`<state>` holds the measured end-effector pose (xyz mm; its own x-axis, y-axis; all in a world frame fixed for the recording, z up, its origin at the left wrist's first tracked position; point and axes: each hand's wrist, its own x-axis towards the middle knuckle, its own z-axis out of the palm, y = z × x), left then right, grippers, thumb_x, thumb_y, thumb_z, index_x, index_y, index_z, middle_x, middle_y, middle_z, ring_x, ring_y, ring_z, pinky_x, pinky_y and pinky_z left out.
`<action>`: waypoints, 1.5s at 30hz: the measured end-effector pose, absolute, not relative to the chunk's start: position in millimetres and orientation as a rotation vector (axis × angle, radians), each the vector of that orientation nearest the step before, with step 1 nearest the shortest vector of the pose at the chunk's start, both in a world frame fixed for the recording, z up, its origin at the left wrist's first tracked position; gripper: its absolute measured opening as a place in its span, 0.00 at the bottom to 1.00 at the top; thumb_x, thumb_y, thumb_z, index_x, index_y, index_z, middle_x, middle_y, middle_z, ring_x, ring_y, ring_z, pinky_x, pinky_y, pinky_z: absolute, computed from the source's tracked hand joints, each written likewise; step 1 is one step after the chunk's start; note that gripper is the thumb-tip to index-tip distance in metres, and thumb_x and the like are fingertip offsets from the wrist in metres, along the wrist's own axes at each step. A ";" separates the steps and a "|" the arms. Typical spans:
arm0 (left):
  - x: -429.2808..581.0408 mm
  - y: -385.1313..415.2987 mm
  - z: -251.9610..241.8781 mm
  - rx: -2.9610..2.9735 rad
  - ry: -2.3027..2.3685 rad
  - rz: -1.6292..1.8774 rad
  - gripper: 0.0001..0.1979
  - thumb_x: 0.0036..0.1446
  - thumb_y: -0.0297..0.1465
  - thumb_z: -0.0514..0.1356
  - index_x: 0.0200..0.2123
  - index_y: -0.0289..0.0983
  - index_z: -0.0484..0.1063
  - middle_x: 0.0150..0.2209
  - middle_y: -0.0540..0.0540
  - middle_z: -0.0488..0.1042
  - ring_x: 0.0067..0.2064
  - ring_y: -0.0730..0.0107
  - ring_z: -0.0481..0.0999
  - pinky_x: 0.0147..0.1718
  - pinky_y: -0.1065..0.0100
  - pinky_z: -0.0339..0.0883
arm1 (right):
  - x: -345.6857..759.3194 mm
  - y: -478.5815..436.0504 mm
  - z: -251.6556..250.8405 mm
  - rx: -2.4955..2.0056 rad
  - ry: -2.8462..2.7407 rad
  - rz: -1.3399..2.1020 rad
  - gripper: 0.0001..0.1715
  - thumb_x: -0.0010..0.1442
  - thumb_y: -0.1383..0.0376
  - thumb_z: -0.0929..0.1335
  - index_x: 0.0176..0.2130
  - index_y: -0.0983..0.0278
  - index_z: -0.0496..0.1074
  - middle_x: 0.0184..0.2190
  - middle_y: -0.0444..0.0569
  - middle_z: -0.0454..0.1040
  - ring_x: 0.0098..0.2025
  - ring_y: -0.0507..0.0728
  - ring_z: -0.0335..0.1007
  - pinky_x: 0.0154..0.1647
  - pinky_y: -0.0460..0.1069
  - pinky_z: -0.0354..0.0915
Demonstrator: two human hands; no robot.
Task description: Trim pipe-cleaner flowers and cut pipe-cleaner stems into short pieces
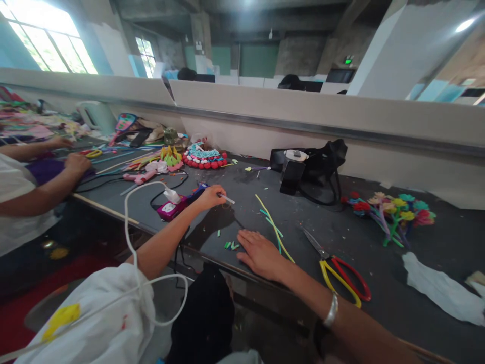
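At far left, bright windows [45, 38] light a bare concrete room, and another person's hand [78, 163] rests at the long dark table [242, 189], which a pale partition [273, 101] backs. Next along stand a pale green kettle [99, 119], a pink glue gun [140, 177] and a purple box [168, 208] with a white plug. Over the tabletop, the left hand [210, 197] pinches a short pale stick [228, 199]. Small green cuttings [232, 246] lie just beside the right hand [262, 255], flat on the table, palm down. A yellow-green strip [273, 225], a black bag [326, 167], scissors [333, 270] and colourful artificial flowers [397, 210] follow rightward. The purple box's white label is too small to read, as is the glowing green sign [348, 59] at the back.
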<state>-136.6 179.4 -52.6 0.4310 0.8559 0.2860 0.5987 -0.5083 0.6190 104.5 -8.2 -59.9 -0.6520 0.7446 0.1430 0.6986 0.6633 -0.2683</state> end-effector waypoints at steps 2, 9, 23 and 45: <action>-134.1 182.4 -57.5 2.270 1.266 0.826 0.06 0.43 0.31 0.58 0.27 0.36 0.72 0.30 0.49 0.71 0.34 0.70 0.69 0.38 0.68 0.65 | 110.0 -14.3 -53.8 -1.161 -2.634 0.235 0.31 0.68 0.55 0.60 0.63 0.71 0.60 0.65 0.59 0.58 0.67 0.62 0.52 0.66 0.58 0.51; -123.7 187.1 -66.3 2.373 1.311 0.686 0.07 0.43 0.31 0.60 0.27 0.36 0.74 0.29 0.48 0.72 0.34 0.68 0.71 0.37 0.68 0.65 | 8.1 -0.3 -53.9 -0.934 -2.677 0.077 0.35 0.67 0.49 0.61 0.63 0.67 0.60 0.66 0.54 0.56 0.69 0.59 0.43 0.69 0.57 0.39; -125.6 134.8 -56.9 2.417 1.345 0.790 0.15 0.48 0.24 0.55 0.41 0.36 0.73 0.45 0.43 0.72 0.48 0.63 0.72 0.51 0.61 0.65 | 71.8 -23.4 -78.9 -1.265 -2.561 0.128 0.52 0.62 0.38 0.56 0.66 0.75 0.54 0.66 0.65 0.51 0.69 0.65 0.43 0.68 0.63 0.39; -18.8 71.7 -99.4 2.301 1.514 0.878 0.18 0.60 0.24 0.51 0.51 0.35 0.70 0.54 0.38 0.72 0.55 0.59 0.71 0.56 0.56 0.63 | 168.9 194.9 -61.5 -1.792 -2.235 0.099 0.20 0.65 0.60 0.67 0.54 0.64 0.67 0.54 0.53 0.68 0.50 0.60 0.69 0.50 0.59 0.68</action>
<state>-18.8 71.7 -99.4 0.2785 0.8959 0.3462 0.7451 -0.4290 0.5106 168.9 194.9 -61.5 -0.1952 0.9660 0.1693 0.9472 0.2305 -0.2229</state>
